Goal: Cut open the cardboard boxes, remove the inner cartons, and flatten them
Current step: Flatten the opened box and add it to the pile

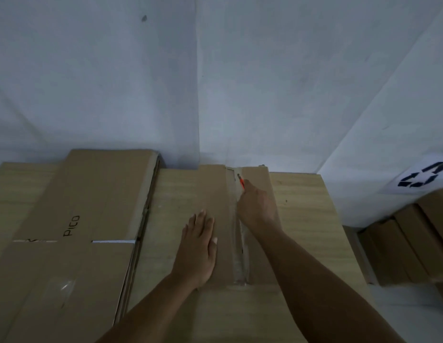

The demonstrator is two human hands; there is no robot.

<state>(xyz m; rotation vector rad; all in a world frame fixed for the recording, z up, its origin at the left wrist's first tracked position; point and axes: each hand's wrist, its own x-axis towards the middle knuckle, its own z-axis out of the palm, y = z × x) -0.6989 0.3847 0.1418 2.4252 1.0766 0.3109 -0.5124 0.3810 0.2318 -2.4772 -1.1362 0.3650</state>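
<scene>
- Our right hand point(256, 206) is curled round an orange cutter point(241, 182), with the blade end out past the knuckles and pointing away from us.
- The cutter's tip sits on the taped seam point(236, 233) near the far end of the cardboard box point(215, 191) lying in front of us.
- Our left hand point(199, 251) lies flat on that same box, fingers straight and close together, palm down just to the left of the seam.
- The clear tape runs lengthwise down the box top from the far edge to the near edge; whether it is slit already we cannot tell.
- The box is closed, so what it holds is hidden from us.
- It rests on a pale wood-grain table point(304, 219), which shows bare on either side of it.
- To the left, a stack of flattened cartons point(91, 219) lies on the table; the top sheet carries the word PICO and a strip of tape near its lower end.
- Off the right edge of the table, lower down, more brown cartons point(398, 253) stand packed side by side.
- Above them is a white surface with a black recycling symbol point(424, 178).
- Behind everything, a plain grey-white wall point(141, 82).
</scene>
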